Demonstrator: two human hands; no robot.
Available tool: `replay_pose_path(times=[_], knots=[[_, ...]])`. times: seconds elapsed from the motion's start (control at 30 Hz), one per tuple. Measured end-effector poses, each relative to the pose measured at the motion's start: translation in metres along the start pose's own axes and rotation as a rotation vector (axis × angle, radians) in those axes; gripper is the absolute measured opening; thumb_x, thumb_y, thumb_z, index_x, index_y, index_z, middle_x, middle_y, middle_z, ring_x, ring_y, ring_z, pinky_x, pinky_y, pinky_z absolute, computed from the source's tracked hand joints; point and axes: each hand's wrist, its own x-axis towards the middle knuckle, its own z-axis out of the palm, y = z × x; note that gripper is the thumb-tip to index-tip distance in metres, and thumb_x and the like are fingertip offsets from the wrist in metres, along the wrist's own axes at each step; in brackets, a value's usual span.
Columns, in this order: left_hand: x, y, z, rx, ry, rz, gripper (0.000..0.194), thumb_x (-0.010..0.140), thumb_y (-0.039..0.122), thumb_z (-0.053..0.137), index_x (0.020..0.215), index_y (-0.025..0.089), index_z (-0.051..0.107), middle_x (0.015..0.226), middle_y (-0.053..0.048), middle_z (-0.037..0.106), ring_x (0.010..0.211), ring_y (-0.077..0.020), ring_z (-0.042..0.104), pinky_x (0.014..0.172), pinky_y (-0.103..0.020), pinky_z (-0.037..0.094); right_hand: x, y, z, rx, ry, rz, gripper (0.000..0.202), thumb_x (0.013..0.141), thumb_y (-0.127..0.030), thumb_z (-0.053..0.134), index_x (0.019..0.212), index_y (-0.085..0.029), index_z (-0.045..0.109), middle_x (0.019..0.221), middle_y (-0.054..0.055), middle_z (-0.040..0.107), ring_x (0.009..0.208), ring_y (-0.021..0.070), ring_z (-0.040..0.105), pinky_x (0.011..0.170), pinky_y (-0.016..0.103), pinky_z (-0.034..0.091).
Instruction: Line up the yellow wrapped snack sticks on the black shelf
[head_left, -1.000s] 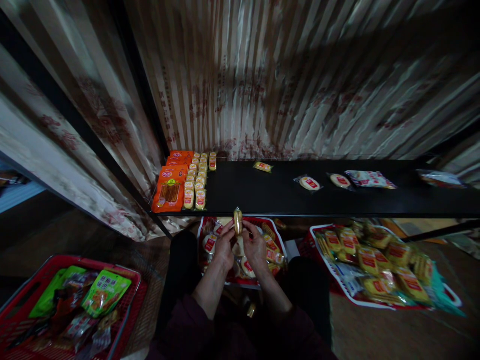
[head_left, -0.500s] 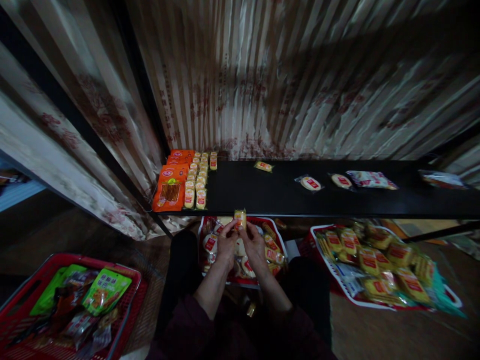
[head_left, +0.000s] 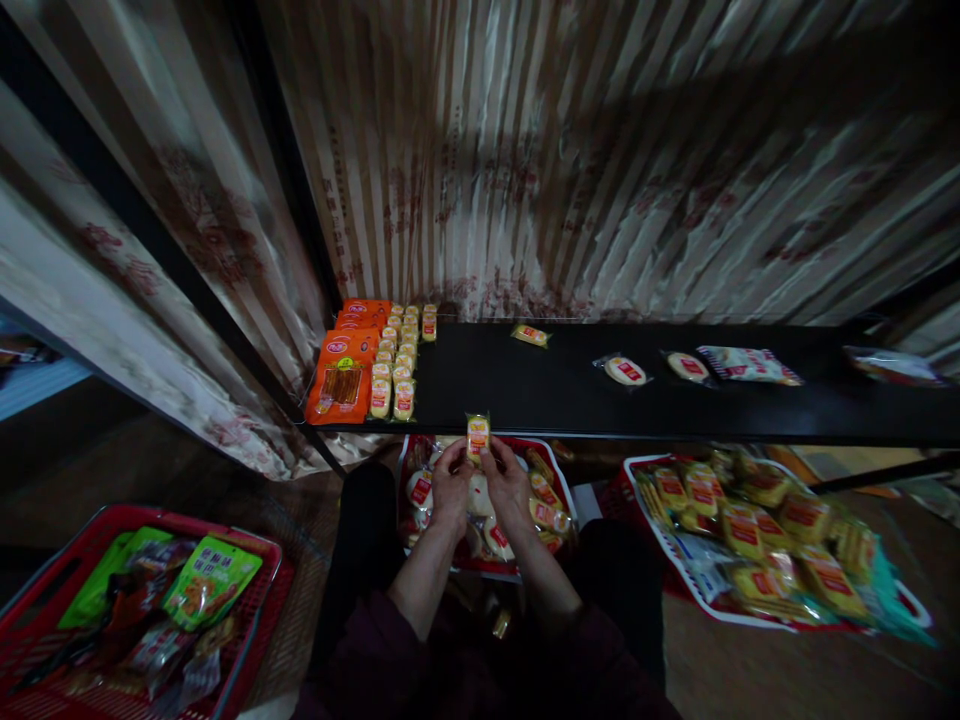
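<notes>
Between my two hands, upright above a basket, is a small yellow snack packet in a clear wrapper with a red and orange label. My left hand grips its lower left side, and my right hand pinches the lower right. Beneath them the red basket with a white rim holds round white and yellow wrapped snacks. On the black shelf ahead, rows of similar yellow packets stand beside orange snack bags at the left end.
A lone yellow packet, two round white snacks and a white bag lie along the shelf. Right of my knees is a basket of yellow packets. A red basket with green bags stands left. A curtain hangs behind.
The packet has turned so its labelled face shows more fully, and my fingers have shifted slightly lower on it. The view has moved a little; other things stay in place.
</notes>
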Motion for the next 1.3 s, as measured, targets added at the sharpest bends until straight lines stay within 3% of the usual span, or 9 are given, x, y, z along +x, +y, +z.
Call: replay_pose_path(times=[0.2,0.4,0.73,1.1,1.3], knots=[[0.013,-0.003,-0.003,0.065,0.025,0.022,0.035,0.068,0.006,0.052,0.098,0.017,0.066,0.103,-0.007,0.068,0.095,-0.016,0.062,0.088,-0.03,0.046,0.009,-0.002,0.006,0.066,-0.03,-0.002,0.045,0.075,-0.047,0.058,0.108,-0.017,0.061,0.104,0.009,0.068,0.096,0.0234,0.062,0.089,0.039,0.046],[0.032,-0.001,-0.001,0.258,0.064,0.165,0.031,0.07,0.005,0.049,0.094,0.017,0.064,0.096,-0.007,0.069,0.09,-0.0158,0.063,0.088,-0.031,0.046,0.025,-0.01,0.016,0.113,-0.03,-0.024,0.042,0.072,-0.043,0.06,0.106,-0.017,0.061,0.104,0.009,0.068,0.095,0.0228,0.062,0.089,0.039,0.047],[0.056,0.039,0.018,0.554,0.143,0.209,0.032,0.073,0.005,0.046,0.095,0.017,0.065,0.102,-0.01,0.065,0.096,-0.019,0.059,0.092,-0.032,0.043,0.072,-0.012,0.039,0.045,-0.031,-0.094,0.042,0.072,-0.043,0.057,0.106,-0.018,0.061,0.101,0.008,0.069,0.093,0.0225,0.063,0.087,0.04,0.048],[0.098,0.049,0.03,0.542,0.164,0.23,0.038,0.075,0.013,0.048,0.111,0.016,0.061,0.121,-0.012,0.06,0.115,-0.0219,0.052,0.104,-0.033,0.033,0.121,-0.017,0.068,-0.002,-0.062,-0.137,0.041,0.073,-0.043,0.055,0.105,-0.019,0.061,0.098,0.007,0.07,0.091,0.0218,0.064,0.083,0.037,0.05],[0.123,0.049,0.037,0.545,0.173,0.25,0.034,0.08,0.017,0.044,0.108,0.015,0.062,0.124,-0.012,0.059,0.119,-0.0206,0.05,0.106,-0.032,0.031,0.148,-0.017,0.085,0.01,-0.07,-0.139,0.038,0.07,-0.039,0.055,0.102,-0.018,0.06,0.097,0.008,0.07,0.087,0.0221,0.065,0.084,0.04,0.049]])
